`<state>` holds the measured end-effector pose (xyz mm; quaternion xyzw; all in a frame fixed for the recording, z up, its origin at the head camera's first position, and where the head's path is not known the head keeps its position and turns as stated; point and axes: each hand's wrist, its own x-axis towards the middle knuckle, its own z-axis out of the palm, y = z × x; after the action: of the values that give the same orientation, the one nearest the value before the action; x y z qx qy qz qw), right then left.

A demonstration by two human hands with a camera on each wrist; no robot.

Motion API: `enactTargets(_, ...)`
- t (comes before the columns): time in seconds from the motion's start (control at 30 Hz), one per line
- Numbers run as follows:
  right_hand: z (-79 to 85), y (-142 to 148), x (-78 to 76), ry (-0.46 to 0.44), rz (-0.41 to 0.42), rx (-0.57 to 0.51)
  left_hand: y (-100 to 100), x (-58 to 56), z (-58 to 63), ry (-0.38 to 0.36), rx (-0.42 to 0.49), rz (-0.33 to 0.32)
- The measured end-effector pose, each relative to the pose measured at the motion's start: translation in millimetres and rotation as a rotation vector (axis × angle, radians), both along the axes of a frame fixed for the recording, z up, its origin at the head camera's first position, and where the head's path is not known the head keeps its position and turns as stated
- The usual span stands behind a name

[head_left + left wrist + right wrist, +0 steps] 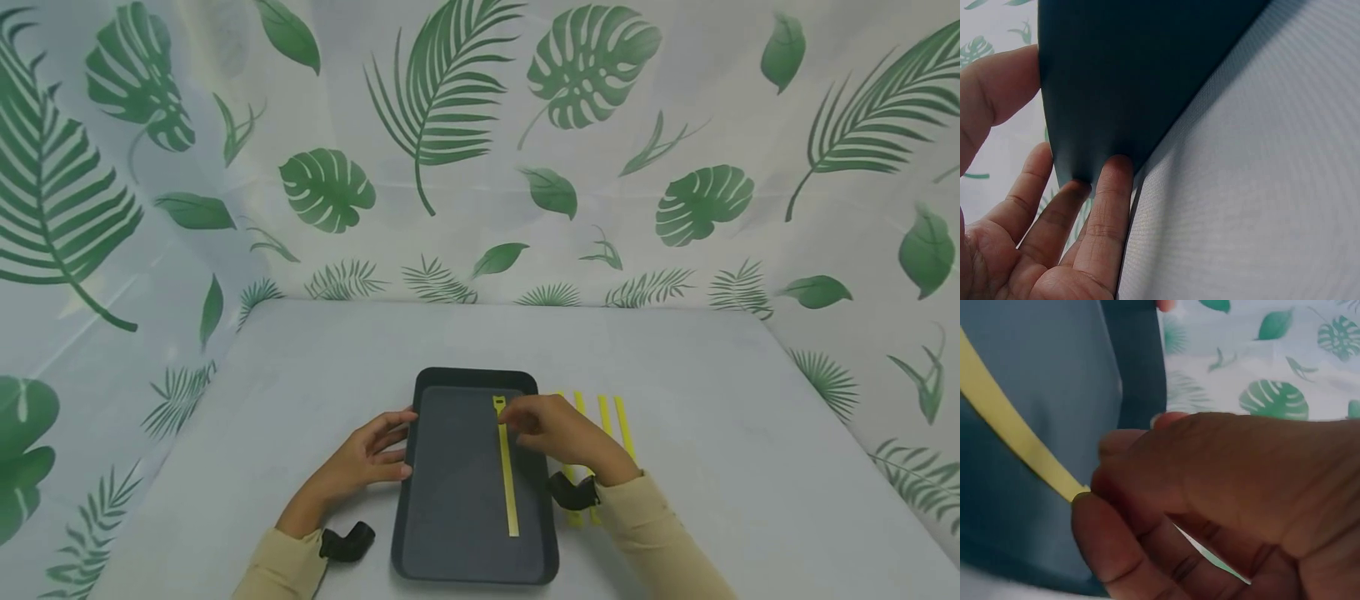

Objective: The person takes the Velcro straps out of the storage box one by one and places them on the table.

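A dark tray (453, 492) stands on the table before me. Along its right side lies a yellow cable strap (507, 479), with a slotted head at the far end. My right hand (558, 429) reaches over the tray's right wall and pinches this strap near its head; in the right wrist view thumb and finger meet at the strap (1019, 431). My left hand (372, 454) is at the tray's left wall. Seen from the left wrist, its fairly straight fingers (1107, 212) touch the outer side of the tray (1116, 81).
Several more yellow straps (604, 412) lie side by side on the white table (712, 417), just right of the tray and partly hidden by my right forearm. A leaf-print curtain (465, 192) closes off the back and both sides.
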<state>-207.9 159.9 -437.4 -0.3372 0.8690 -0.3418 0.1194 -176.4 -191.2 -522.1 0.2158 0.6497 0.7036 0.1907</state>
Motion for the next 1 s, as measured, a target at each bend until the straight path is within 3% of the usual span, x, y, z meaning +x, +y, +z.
enactTargets(0.17,-4.1,-9.8,-5.8,-0.021,0.039,0.047,0.0,-0.6,-0.8,-0.009,0.005,-0.003)
enactTargets(0.43,-9.3,-23.2,-10.1,0.027,0.069,0.089,-0.7,-1.2,-2.1,0.000,0.005,0.003)
enactTargets(0.77,-11.0,-40.7,-4.8,-0.046,-0.054,0.220,-0.9,-2.0,-5.0,-0.005,0.009,0.007)
enactTargets(1.0,-14.5,-43.5,-5.5,-0.004,-0.024,0.237,-0.8,-1.4,-1.6,-0.019,-0.005,0.012)
